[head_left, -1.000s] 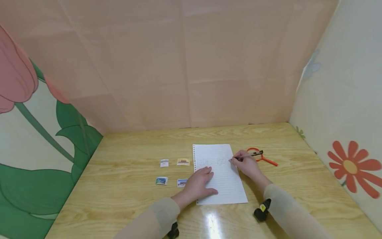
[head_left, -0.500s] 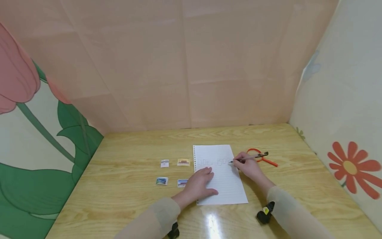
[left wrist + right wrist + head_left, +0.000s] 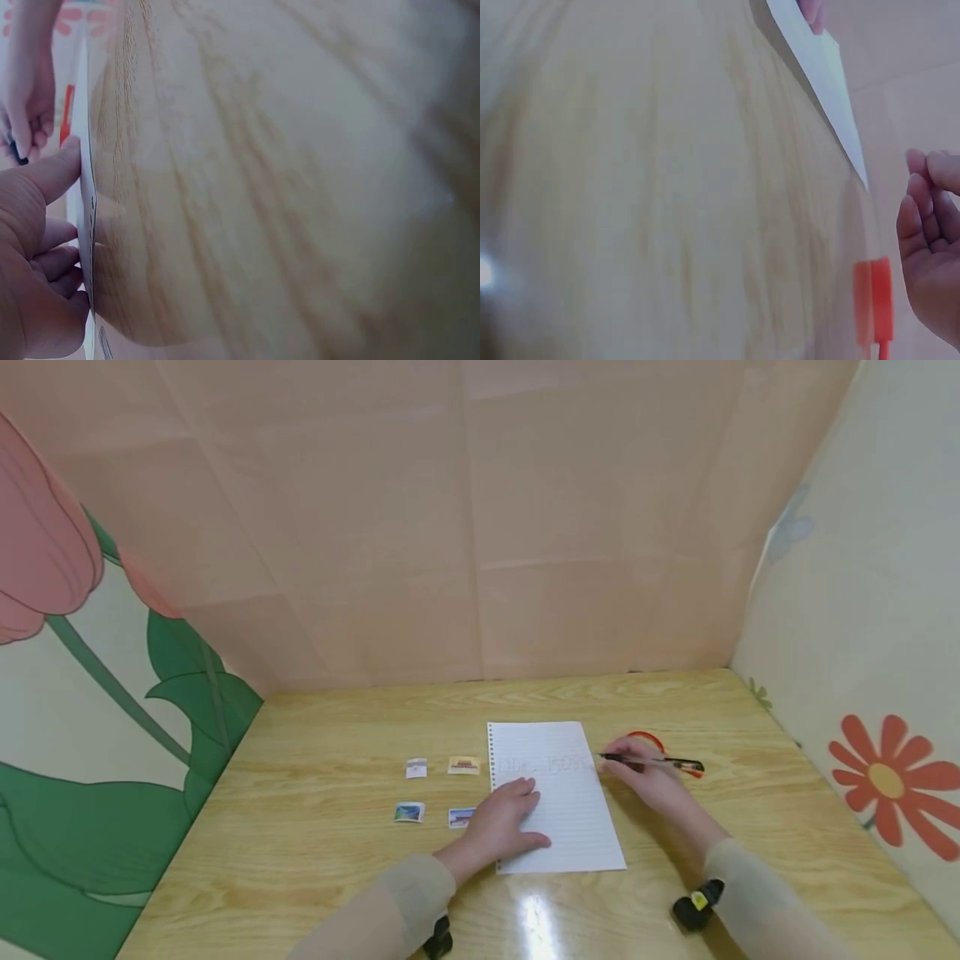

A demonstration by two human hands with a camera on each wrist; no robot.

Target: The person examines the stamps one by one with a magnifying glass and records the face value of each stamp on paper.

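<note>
A lined loose-leaf sheet [image 3: 562, 827], with punched holes down its left edge, lies on the table; faint handwriting runs across its upper half. My left hand [image 3: 501, 820] rests on the sheet's left side, fingers extended and thumb spread. Just off the sheet's right edge, my right hand [image 3: 654, 783] pinches a black-and-clear pen [image 3: 686, 764], tip toward the paper. Behind that hand, a red-framed magnifying glass [image 3: 648, 737] is mostly covered. Its red frame [image 3: 883, 300] shows beside the right hand [image 3: 934, 247] in the right wrist view.
Several small stamp-like pictures lie left of the sheet: a pale one [image 3: 416, 768], a yellow one [image 3: 464, 766], a green-blue one [image 3: 408, 812] and a blue one [image 3: 461, 817], partly behind the left hand. A pink backdrop [image 3: 375, 568] rises behind the wooden table [image 3: 330, 852].
My right hand has moved right with the pen, off the writing and past the sheet's edge, now covering more of the magnifying glass. More writing shows on the line. The left hand stays put.
</note>
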